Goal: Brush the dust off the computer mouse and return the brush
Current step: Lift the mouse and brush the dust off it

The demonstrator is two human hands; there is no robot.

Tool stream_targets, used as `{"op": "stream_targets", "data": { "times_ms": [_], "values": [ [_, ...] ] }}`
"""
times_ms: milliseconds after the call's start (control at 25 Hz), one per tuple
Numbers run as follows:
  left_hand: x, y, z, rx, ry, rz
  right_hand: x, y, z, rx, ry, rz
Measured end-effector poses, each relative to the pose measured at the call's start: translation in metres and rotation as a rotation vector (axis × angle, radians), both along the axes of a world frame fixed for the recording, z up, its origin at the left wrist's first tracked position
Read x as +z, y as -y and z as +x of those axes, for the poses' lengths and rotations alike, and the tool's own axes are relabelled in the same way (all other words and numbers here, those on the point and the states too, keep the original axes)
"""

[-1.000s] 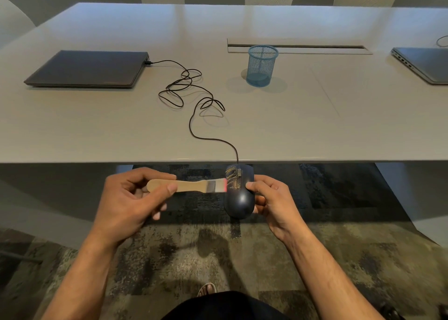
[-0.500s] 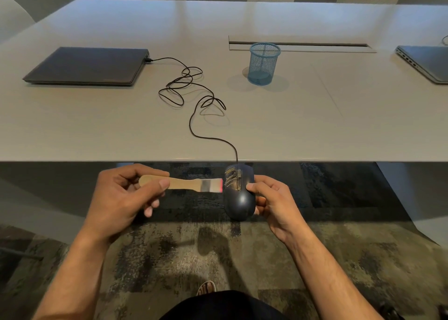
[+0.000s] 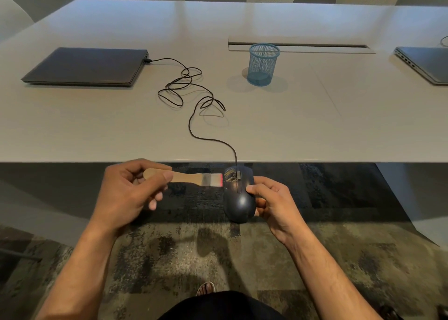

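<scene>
Left hand (image 3: 126, 193): fingers curled, thumb on top, pinching a grip.
Right hand (image 3: 271, 201): fingers curled, gripping from the side.
Forearms: bare, angled inward.

Soft, even overhead light falls on the pale tabletop (image 3: 266, 125), which shows broad, faint sheen patches toward its far edge but no hard glare. The blue mesh cup (image 3: 263, 64) throws 2 faint round shadows, 1 to each side of its base. The cable (image 3: 194, 96) casts a thin double shadow. Under the near edge the carpet (image 3: 194, 254) is dim, with a blurred shadow below the hands. Wide-angle distortion bends the tabletop's edges; the brush (image 3: 194, 179) tip is slightly smeared.
</scene>
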State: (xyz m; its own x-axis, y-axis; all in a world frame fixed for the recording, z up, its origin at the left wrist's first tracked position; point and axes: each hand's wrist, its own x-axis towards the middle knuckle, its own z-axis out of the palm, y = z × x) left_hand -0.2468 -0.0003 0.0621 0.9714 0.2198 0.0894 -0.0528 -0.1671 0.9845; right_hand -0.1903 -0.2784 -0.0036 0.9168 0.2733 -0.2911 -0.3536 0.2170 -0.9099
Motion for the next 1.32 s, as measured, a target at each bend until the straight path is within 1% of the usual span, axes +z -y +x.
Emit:
{"op": "stream_targets", "data": {
  "times_ms": [80,160,280,360,440,560,640,680,800,880,960,1080,1200,1320],
  "values": [
    [0.000,0.009,0.000,-0.080,0.034,-0.026,0.000,-0.002,0.001,0.004,-0.007,0.003],
    [-0.003,0.022,0.002,-0.126,0.053,0.004,0.001,-0.003,0.002,0.017,-0.009,0.006],
    [-0.007,0.025,0.005,-0.055,0.028,0.048,0.002,-0.003,0.001,0.017,-0.002,0.002],
    [-0.006,0.011,0.004,0.004,0.011,0.049,0.000,0.000,0.001,0.001,-0.010,0.005],
    [-0.004,-0.001,0.002,0.003,0.023,0.023,-0.001,0.002,0.001,-0.006,-0.025,0.004],
    [-0.002,0.004,0.002,-0.095,0.047,-0.053,-0.002,0.001,0.001,0.013,-0.029,0.019],
    [-0.004,0.014,0.002,-0.158,0.044,-0.037,-0.001,-0.002,0.001,0.030,-0.028,0.035],
    [-0.005,0.017,0.002,-0.157,0.037,-0.019,0.000,-0.003,0.001,0.032,-0.024,0.036],
    [-0.006,0.005,0.004,-0.034,0.000,0.029,0.000,-0.002,0.000,0.015,-0.021,0.011],
    [-0.005,-0.008,0.003,0.003,0.004,0.036,-0.002,-0.001,-0.001,0.001,-0.026,0.002],
    [-0.004,-0.011,0.003,-0.033,0.032,-0.012,-0.003,-0.001,-0.001,0.004,-0.022,-0.005],
    [-0.004,0.000,0.001,-0.144,0.051,-0.060,0.000,-0.004,-0.002,0.025,-0.029,0.018],
    [-0.005,0.003,-0.004,-0.256,0.032,-0.065,0.001,-0.003,-0.002,0.022,-0.039,0.036],
    [-0.003,-0.006,-0.010,-0.336,0.004,-0.029,0.000,-0.002,-0.003,0.011,-0.031,0.041]
  ]
}}
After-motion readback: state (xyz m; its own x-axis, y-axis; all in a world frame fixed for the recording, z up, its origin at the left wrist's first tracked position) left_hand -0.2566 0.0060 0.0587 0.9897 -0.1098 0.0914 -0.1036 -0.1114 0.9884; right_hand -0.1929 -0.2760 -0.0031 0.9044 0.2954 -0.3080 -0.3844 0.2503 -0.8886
